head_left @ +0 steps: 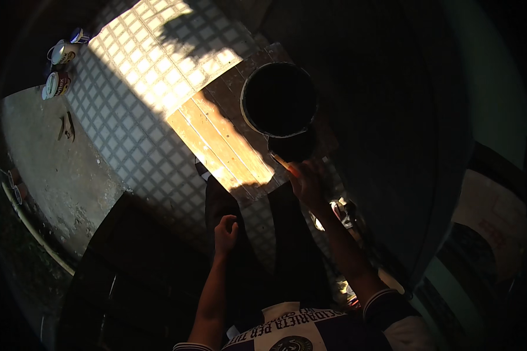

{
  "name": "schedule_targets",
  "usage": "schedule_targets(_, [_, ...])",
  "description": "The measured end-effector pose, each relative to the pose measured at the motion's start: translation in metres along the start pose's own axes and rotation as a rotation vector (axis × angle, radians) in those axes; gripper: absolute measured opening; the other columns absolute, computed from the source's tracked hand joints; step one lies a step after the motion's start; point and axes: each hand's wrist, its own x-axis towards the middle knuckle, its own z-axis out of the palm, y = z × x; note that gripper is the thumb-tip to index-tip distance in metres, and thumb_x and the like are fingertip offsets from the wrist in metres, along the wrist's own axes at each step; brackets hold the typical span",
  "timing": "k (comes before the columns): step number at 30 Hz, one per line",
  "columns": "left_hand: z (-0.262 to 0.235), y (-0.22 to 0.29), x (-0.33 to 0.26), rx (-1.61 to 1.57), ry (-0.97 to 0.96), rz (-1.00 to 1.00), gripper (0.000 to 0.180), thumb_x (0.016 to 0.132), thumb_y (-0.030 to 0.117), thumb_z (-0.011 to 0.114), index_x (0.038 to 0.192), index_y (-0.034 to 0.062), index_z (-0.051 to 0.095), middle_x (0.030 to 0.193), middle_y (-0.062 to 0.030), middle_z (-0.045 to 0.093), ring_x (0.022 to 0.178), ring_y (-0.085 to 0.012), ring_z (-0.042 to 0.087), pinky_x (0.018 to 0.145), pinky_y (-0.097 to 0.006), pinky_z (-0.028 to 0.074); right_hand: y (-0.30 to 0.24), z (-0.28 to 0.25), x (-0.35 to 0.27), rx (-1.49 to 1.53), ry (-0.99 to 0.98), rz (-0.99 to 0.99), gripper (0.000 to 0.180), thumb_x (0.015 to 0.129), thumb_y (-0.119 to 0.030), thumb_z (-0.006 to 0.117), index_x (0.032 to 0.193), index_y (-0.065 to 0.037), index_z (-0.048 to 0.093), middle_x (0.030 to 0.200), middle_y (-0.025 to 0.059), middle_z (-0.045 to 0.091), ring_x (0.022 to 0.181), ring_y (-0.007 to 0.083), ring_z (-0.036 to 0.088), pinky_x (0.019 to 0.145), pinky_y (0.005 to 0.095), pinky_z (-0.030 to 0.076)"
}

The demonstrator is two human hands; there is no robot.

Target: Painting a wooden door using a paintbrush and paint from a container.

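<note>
My right hand (305,186) is closed round a slim tool with a pale wooden handle (282,161) and an orange part by the fingers. The tool's working end is lost in dark shade, so its kind cannot be told. Just beyond it stands a round bucket (245,115), its inside too dark to read. The bucket rests on a worn board of wooden planks (216,140), half sunlit. Over my left leg hangs my left hand (226,234), fingers loosely curled, thumb apart, with nothing visible in it.
Pale tiled floor (114,111) surrounds the board. Paint tubs (57,85) stand at far left, near a concrete slab (47,164) with a small brownish object (69,126) on it. A large dark surface fills the right side, with a carton (492,213) beyond.
</note>
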Motion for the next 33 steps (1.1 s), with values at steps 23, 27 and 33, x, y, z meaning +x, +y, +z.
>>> schedule_targets(23, [-0.096, 0.087, -0.180, -0.119, 0.548, -0.003, 0.046, 0.093, 0.031, 0.063, 0.133, 0.0132, 0.048, 0.093, -0.0054, 0.063, 0.080, -0.0176, 0.063, 0.063, -0.033, 0.051, 0.046, -0.205, -0.043, 2.098, 0.301, 0.763, 0.028, 0.102, -0.030, 0.048, 0.111, -0.010, 0.064, 0.095, 0.0054, 0.070, 0.082, 0.0165, 0.064, 0.069, 0.0331, 0.051])
schedule_targets(27, [-0.041, 0.099, -0.218, -0.121, 0.569, -0.034, 0.054, 0.092, 0.033, 0.065, 0.137, 0.0118, 0.046, 0.107, -0.0114, 0.067, 0.092, -0.0226, 0.067, 0.075, -0.037, 0.054, 0.051, -0.186, -0.065, 2.336, -0.010, 0.544, 0.027, 0.103, -0.027, 0.044, 0.110, -0.008, 0.062, 0.102, 0.0118, 0.070, 0.088, 0.0219, 0.067, 0.072, 0.0402, 0.056])
schedule_targets(33, [-0.013, 0.121, -0.269, -0.092, 0.192, 0.039, 0.065, 0.094, 0.043, 0.060, 0.146, 0.0111, 0.038, 0.119, -0.0153, 0.065, 0.104, -0.0288, 0.064, 0.091, -0.040, 0.050, -0.023, -0.206, -0.055, 2.236, -0.668, 0.550, 0.032, 0.102, -0.026, 0.050, 0.117, 0.001, 0.057, 0.097, 0.0123, 0.065, 0.088, 0.0214, 0.060, 0.081, 0.0337, 0.050])
